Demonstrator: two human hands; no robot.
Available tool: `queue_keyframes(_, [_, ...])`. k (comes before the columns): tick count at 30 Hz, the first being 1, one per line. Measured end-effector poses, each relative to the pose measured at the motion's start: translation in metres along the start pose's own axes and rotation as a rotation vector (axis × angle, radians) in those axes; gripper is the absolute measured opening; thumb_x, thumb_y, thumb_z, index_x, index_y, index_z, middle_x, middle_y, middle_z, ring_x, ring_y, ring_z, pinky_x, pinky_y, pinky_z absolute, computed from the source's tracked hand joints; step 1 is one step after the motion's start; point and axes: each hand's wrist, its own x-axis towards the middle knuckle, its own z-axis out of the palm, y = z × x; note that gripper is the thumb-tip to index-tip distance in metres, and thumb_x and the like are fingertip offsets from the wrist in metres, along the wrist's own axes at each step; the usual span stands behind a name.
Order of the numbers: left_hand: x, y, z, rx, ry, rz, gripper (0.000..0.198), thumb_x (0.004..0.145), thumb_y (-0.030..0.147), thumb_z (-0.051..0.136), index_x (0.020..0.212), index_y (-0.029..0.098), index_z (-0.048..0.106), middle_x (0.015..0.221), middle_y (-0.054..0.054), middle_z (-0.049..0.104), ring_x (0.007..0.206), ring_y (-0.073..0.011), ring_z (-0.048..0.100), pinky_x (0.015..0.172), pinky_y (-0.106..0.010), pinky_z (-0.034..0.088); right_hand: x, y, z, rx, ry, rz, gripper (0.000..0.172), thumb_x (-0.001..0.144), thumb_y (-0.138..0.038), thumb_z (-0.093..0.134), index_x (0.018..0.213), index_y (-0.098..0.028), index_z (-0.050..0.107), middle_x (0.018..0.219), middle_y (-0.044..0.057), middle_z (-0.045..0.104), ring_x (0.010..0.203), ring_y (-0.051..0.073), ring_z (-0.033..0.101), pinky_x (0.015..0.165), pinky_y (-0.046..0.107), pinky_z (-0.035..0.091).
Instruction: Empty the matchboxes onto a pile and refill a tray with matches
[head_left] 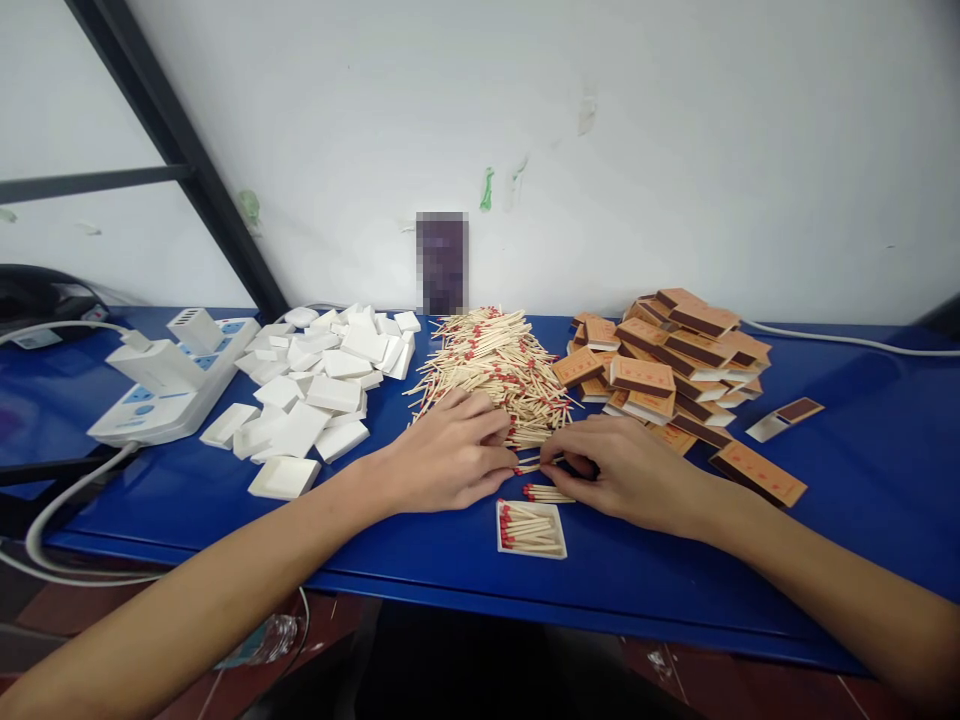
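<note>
My left hand is at the front of a large heap of red-tipped matches, its thumb and fingertips pinched at the red ends of a few matches. Across from it, my right hand grips the plain ends of these matches between thumb and finger. Just below lies a small row of matches on the table, heads to the left, partly under my right thumb. Nearer to me sits a white matchbox tray holding several matches, their heads also to the left.
White empty trays are piled left of the heap. Orange-brown matchbox sleeves are stacked at the right, a partly open box beside them. A power strip with chargers and cables occupies the left of the blue table. A pixelated dark object leans on the wall.
</note>
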Motion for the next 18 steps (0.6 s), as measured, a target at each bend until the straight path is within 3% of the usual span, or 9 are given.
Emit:
queue_keyframes(9, [-0.002,0.003,-0.007,-0.063,-0.033,-0.033,0.026,0.085,0.021,0.055,0.103,0.021,0.073,0.089,-0.006,0.057,0.087,-0.0221,0.047,0.079,-0.037,0.037,-0.002,0.000,0.001,-0.002,0.023,-0.014,0.018,0.090,-0.027,0.053,0.085,-0.021,0.070,0.063,-0.001,0.062,0.059,0.014,0.056,0.059,0.027,0.033])
queue_keyframes(18, [-0.007,-0.003,-0.012,-0.064,-0.057,-0.017,0.021,0.088,0.029,0.056,0.100,0.020,0.071,0.094,-0.007,0.057,0.088,-0.0218,0.047,0.082,-0.037,0.036,-0.005,0.004,-0.010,-0.037,-0.009,0.016,0.012,0.086,-0.023,0.054,0.082,-0.021,0.065,0.066,-0.001,0.061,0.059,0.013,0.051,0.057,0.027,0.028])
